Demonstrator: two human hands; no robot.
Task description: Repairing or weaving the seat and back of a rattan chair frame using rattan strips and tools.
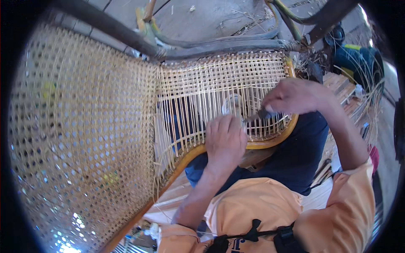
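A woven cane panel [219, 78] with a curved yellow-brown rattan frame [270, 143] lies across my lap. Its far part is closely woven; nearer me, long strands run with wide gaps between them. My left hand [225, 141] rests on these strands by the near edge, fingers bent together and their tips hidden. In my right hand [291, 97], fingers closed, is a short pointed tool with a dark handle [262, 114]. Its tip points left, close to my left fingertips. Below the strands a pale round thing [233, 103] shows through.
A large, finished cane-woven section [84, 114] joins the panel on the left. Dark poles [228, 48] cross behind it. Loose cane strips [373, 109] and a dark green and yellow object [360, 63] lie at the right, beside wooden slats [337, 84].
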